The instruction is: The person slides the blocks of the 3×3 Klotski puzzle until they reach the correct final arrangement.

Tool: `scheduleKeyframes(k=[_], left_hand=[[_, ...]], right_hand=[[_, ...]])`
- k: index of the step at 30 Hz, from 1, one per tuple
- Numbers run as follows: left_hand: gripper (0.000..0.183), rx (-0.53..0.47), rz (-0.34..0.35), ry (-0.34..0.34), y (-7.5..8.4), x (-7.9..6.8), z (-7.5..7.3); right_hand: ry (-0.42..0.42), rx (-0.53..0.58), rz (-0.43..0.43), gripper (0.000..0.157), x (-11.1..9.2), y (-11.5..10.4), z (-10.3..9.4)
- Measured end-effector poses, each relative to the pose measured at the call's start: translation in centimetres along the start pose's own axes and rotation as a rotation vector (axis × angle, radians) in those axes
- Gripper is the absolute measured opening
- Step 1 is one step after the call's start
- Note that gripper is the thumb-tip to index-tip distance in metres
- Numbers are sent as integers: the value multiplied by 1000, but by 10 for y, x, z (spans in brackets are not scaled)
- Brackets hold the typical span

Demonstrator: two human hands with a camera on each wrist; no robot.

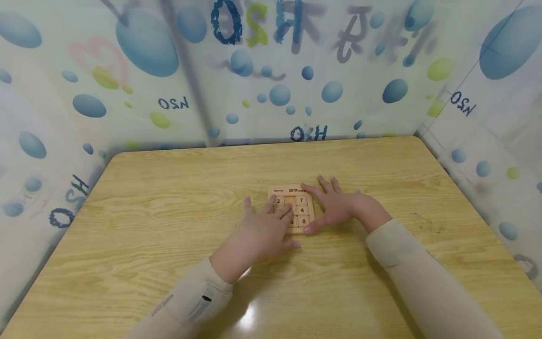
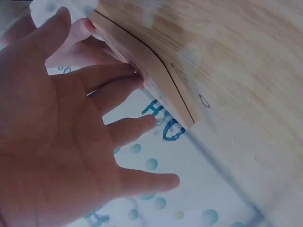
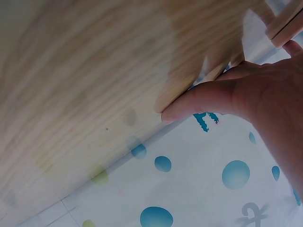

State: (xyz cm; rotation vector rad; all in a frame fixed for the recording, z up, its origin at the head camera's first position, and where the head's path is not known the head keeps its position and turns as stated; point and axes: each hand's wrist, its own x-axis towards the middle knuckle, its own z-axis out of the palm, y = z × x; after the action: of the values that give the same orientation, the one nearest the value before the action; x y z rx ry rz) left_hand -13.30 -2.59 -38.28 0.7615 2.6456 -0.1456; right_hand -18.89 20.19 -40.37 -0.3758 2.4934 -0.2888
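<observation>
A wooden sliding number puzzle (image 1: 312,216) lies flat on the table, its square tiles set in a pale frame. Tiles 2, 7, 4 and 8 can be read; a gap shows in the top row beside the 7. My left hand (image 1: 262,233) reaches over the puzzle's left part with spread, fairly straight fingers. Its fingertips touch the tiles and cover several of them. At the puzzle's right side, my right hand (image 1: 336,207) holds the frame between the thumb at the near corner and the index finger at the far edge. The remaining right fingers stretch outward.
The wood-grain table (image 1: 169,197) surrounds the puzzle, with a glossy light reflection near its front. Behind and beside it hangs a pale curtain (image 1: 254,122) printed with blue and green drops. Light sleeves cover both forearms.
</observation>
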Motion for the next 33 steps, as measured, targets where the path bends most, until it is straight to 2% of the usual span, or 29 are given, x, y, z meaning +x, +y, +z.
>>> scheduleKeyframes(k=[12,16,21,24,33], left_hand=[[87,-5,-39,-3,-4,17,-3],[88,24,-18,11,-1,13,0],[87,27,66,47,7,9,6],[86,29,93,66,10,9,9],[88,24,15,47,3,-5,10]], right_hand=[[-2,8,1,128,0,0,1],[5,5,0,128,0,0,1],[11,3,0,129,0,2,1],[12,3,-1,129,0,2,1],[15,0,-1,128,0,0,1]])
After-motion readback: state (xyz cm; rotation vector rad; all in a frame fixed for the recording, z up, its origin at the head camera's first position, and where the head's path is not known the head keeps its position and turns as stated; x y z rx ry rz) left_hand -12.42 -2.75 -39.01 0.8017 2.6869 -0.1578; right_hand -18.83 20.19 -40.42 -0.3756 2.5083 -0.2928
